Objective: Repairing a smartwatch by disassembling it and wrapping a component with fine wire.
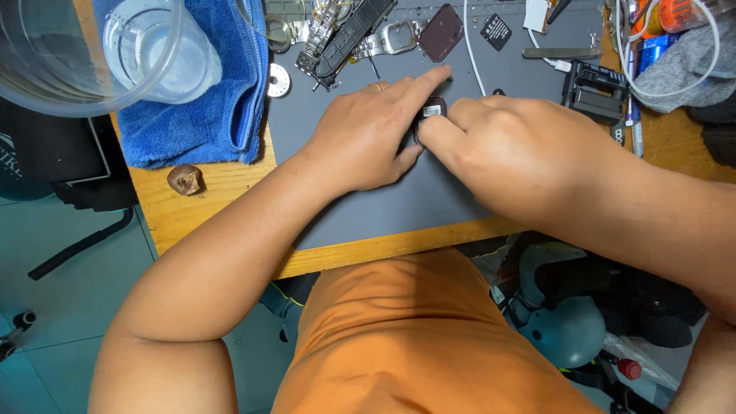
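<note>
Both hands pinch the small dark square watch body (432, 116) on the grey work mat (399, 203), centre-far. Left hand (366, 136) steadies, forefinger extended; right hand (515, 153) closes fingertips on it. Looks mid-fitting; next move needs fine, even pressure. Metal watch bands (337, 34) lie farther off.

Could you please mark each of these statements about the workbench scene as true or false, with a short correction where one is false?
1. Both hands meet on a small dark device on the grey mat. True.
2. The left hand wears a ring. True.
3. The blue towel lies to the right of the mat. False: it lies to the left of the mat.
4. The right hand holds a screwdriver. False: no tool shows in it; its fingers are on the device.
5. Clear plastic cups stand at the upper left, one on the towel. True.
</note>
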